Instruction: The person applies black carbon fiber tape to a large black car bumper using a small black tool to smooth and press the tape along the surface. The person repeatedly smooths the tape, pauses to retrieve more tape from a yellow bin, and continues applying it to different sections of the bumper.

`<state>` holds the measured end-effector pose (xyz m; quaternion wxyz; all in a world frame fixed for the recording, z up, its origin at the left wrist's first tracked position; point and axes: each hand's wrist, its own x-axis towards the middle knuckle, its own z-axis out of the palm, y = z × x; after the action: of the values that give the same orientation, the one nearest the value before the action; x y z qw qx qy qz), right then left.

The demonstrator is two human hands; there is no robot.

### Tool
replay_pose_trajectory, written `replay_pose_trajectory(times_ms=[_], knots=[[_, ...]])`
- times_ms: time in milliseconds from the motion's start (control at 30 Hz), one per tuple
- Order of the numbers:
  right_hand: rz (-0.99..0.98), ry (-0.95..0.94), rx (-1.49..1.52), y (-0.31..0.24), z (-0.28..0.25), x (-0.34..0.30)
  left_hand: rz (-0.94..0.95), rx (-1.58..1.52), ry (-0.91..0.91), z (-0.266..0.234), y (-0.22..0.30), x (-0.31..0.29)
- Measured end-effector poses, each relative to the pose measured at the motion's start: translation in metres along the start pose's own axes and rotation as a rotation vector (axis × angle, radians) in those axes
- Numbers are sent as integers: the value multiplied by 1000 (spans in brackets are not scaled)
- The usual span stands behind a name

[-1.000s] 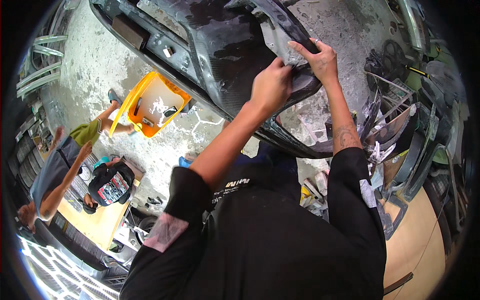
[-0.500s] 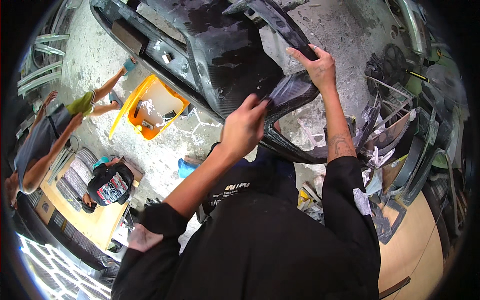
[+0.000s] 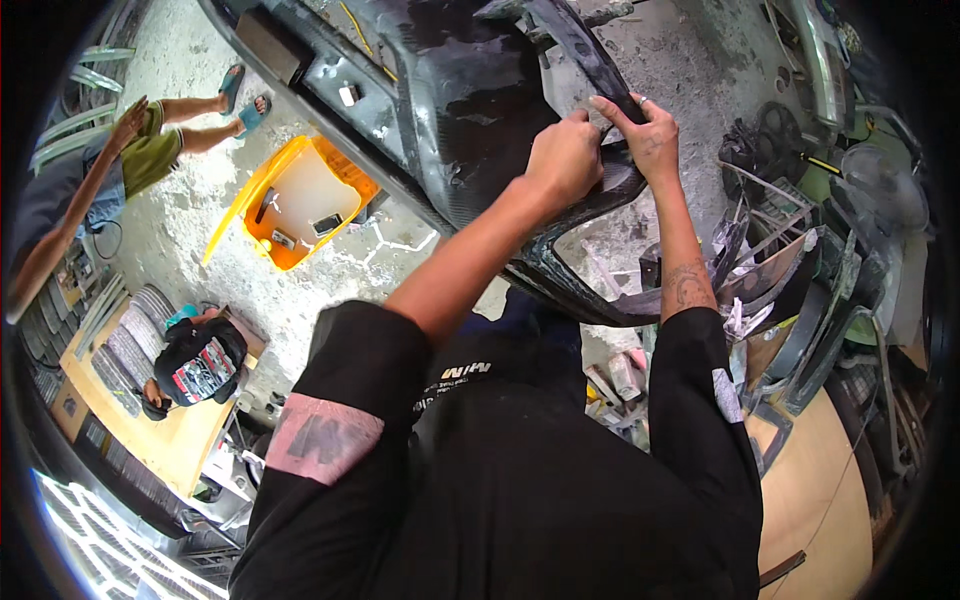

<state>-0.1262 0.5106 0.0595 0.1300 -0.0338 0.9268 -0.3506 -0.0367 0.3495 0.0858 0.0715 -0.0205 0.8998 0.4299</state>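
A large black car bumper (image 3: 465,110) with a carbon-weave look and dusty, glossy patches lies in front of me. My right hand (image 3: 650,140) grips the slim upper strip at its right end, thumb on the near face and fingers wrapped behind. Close beside it, my left hand (image 3: 567,160) is closed in a fist against the angled corner of the bumper. Whatever the left fingers hold is hidden by the hand. A small white block (image 3: 348,95) rests on the bumper's left ledge.
A yellow tub (image 3: 290,262) with small items stands on the floor at left. Beyond it a person in green shorts (image 3: 155,165) stands. A person in a black shirt (image 3: 205,368) is by a wooden table (image 3: 150,450). Scrap parts (image 3: 800,270) pile up at right.
My left hand has slid right and farther away along the bumper, close to my right hand. My right hand stays on the strip. The person at left has shifted.
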Motion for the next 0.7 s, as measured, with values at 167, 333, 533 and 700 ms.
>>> replay_pose_trajectory(times_ms=[167, 333, 533, 700], knots=[[83, -80, 19, -19, -18, -10, -3, -315, 188, -100, -6, -78], [22, -67, 31, -18, 3, -13, -439, -406, 389, -233, -103, -237], [-19, 11, -151, 35, -3, 9, -818, -67, 399, -232, -399, -329], [132, -113, 77, 36, -40, 6, -608, -93, 478, -124, -534, -263]])
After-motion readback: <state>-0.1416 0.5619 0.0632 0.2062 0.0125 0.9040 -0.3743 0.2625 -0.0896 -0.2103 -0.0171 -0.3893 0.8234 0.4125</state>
